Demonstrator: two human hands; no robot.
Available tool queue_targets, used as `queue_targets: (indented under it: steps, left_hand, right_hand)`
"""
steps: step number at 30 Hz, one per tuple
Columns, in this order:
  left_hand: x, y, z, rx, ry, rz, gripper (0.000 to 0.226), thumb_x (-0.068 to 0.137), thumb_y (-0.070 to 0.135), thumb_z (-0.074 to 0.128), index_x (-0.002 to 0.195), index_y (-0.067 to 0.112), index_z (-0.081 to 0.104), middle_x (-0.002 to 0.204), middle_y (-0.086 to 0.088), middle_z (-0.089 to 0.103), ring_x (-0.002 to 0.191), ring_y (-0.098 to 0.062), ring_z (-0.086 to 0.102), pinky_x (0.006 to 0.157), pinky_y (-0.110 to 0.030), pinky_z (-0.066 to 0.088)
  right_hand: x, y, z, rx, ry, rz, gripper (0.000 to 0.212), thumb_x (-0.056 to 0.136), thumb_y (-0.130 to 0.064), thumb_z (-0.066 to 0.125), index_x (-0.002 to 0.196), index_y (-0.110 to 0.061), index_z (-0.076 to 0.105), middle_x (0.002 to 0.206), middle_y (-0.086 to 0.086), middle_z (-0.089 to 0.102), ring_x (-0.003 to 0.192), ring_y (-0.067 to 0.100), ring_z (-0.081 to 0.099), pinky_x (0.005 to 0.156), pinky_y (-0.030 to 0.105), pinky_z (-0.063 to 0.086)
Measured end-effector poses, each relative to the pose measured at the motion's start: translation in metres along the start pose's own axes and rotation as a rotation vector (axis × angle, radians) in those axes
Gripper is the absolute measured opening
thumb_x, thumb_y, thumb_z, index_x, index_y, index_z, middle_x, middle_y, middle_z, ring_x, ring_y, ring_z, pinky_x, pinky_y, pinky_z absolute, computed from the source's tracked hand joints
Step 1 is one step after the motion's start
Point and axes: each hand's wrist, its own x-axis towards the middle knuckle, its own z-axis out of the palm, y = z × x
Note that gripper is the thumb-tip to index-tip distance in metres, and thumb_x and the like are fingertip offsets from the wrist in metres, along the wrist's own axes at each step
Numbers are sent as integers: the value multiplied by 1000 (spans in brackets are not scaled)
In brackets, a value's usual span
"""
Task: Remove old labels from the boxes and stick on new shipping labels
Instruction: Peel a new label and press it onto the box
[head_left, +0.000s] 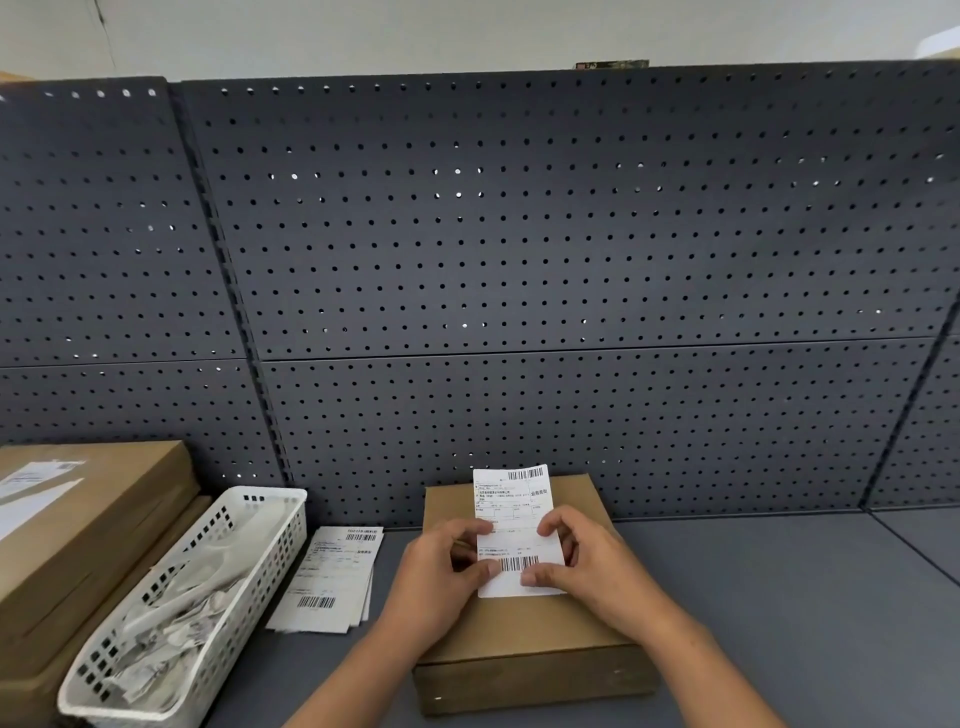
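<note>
- A dark grey perforated metal pegboard (519, 234) fills most of the view, its panels meeting at a horizontal seam.
- Above the pegboard runs a pale, plain wall (467, 31).
- Below the pegboard, a flat grey tabletop (779, 597) meets its foot.
- Light glints through some pegboard holes.

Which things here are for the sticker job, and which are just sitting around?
For the job: the label pinched by the left hand and right hand; the box under it; the spare labels; the white basket of paper scraps; probably the stacked boxes.
Just sitting around: the pegboard wall; a small dark thing on top of it.
</note>
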Motion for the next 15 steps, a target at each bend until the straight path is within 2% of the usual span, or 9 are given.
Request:
queue_targets:
  steps: [3,6,9,13,15]
  left_hand:
    - [0,0,0,1,-10,-1,39,84,28,84,119,36,67,108,14,69,92,13,61,73,-4,46]
    - [-3,0,3,-19,-15,9,48,77,40,89,118,39,65,109,13,68,94,10,62,76,-6,47]
    - [-6,-1,5,-8,1,45,59,72,50,90,122,36,64,114,16,63,97,9,61,79,-9,48]
    - [-6,-3,6,5,7,69,60,73,41,91,127,32,64,117,19,59,98,8,60,79,-7,46]
    - [-6,-2,6,-1,1,67,61,74,40,91,127,33,64,118,21,58,98,8,59,79,-5,45]
  right_hand:
    - [-2,1,1,-21,-15,17,49,73,-39,90,104,-30,54,95,-15,62,77,-8,57,65,14,45]
    - [-3,0,6,-107,28,22,56,69,-60,84,106,-36,49,109,-19,58,95,-1,55,69,17,42]
    - [-3,-3,12,-277,58,-24,57,74,-75,71,111,-41,43,120,-27,46,111,1,42,77,15,36]
    - [-4,0,15,-432,100,-41,90,66,-93,56,134,-40,35,134,-26,41,119,5,35,97,26,35]
    - [-4,3,14,-453,112,-20,101,61,-100,50,140,-39,31,138,-23,41,123,6,36,100,29,32]
